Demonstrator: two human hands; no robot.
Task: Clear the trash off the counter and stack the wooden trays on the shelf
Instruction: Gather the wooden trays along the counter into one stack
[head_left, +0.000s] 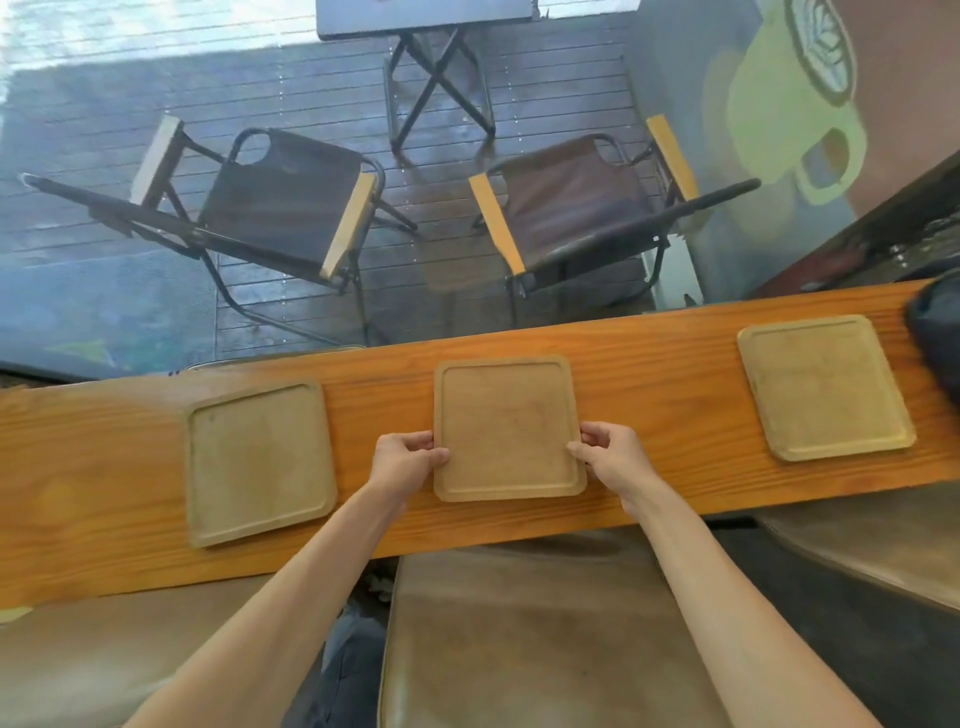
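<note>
Hands (511, 460) grip middle tray (508, 428); left tray (260, 460), right tray (823, 387) flank, apart.

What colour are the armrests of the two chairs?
Light, pale wood armrests on dark frames; head view.

Three trays (509, 426) in a row on the counter (649, 364), two chairs (291, 202) behind.
</note>
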